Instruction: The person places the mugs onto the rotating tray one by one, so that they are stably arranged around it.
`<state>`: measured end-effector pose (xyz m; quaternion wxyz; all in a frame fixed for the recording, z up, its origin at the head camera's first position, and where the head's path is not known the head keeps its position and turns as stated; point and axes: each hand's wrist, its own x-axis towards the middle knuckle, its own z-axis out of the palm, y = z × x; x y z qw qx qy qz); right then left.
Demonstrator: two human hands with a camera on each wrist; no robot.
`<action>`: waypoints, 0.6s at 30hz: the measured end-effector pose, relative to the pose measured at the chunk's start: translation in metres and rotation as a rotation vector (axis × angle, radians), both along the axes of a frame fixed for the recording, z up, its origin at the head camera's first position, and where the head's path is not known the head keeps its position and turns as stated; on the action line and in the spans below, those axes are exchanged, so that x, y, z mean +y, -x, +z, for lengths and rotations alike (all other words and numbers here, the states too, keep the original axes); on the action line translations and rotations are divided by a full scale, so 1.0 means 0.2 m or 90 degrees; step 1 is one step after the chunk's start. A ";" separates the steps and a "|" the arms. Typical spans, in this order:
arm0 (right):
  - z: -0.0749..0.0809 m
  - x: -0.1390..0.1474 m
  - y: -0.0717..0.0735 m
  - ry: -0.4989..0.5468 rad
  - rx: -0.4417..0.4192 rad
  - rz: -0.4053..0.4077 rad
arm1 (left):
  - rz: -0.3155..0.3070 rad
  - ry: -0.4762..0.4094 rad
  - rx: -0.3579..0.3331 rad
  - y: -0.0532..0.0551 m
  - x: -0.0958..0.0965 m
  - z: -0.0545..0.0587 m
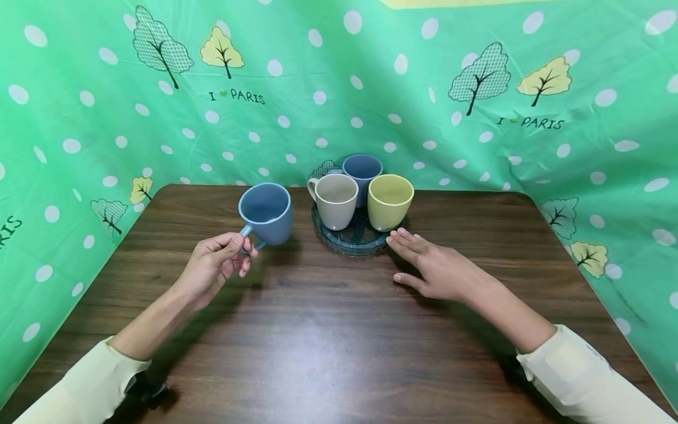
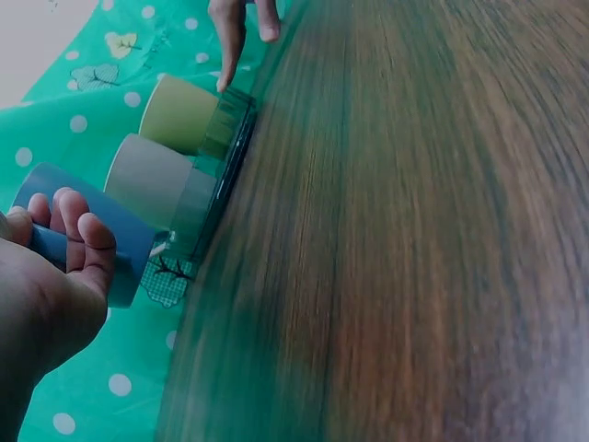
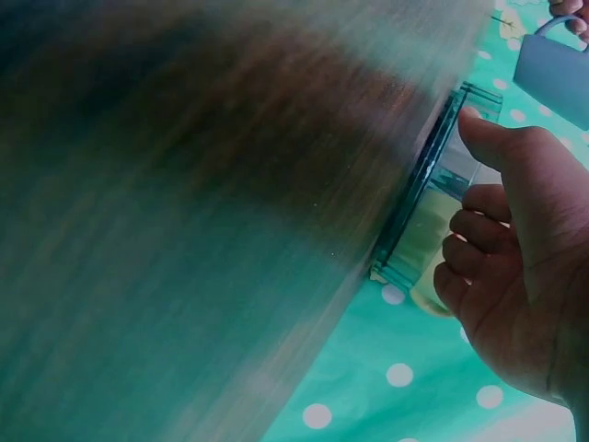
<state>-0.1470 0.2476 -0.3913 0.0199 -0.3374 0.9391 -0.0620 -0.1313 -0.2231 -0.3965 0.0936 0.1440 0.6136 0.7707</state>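
Note:
My left hand (image 1: 216, 265) grips a blue mug (image 1: 272, 215) by its handle and holds it raised over the table, left of a round glass tray (image 1: 349, 244). On that tray stand a grey-white mug (image 1: 337, 206), a yellow mug (image 1: 391, 203) and, behind them, a second blue mug (image 1: 362, 168), all upright. My right hand (image 1: 434, 268) has its fingers extended, fingertips right at the tray's right rim just below the yellow mug. In the left wrist view the blue mug (image 2: 129, 244) overlaps the tray's end, fingers curled at its handle.
The brown wooden table (image 1: 318, 330) runs up to a green dotted cloth (image 1: 296, 112) at the back and both sides. The tray stands near the table's far edge, close to the cloth.

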 end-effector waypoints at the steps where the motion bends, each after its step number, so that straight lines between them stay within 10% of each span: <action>1: 0.00 0.00 0.00 -0.001 -0.001 0.000 | -0.002 0.004 0.001 0.00 0.01 0.00; 18: 0.00 0.00 0.00 0.015 -0.024 -0.004 | -0.031 0.014 -0.010 0.00 0.10 0.04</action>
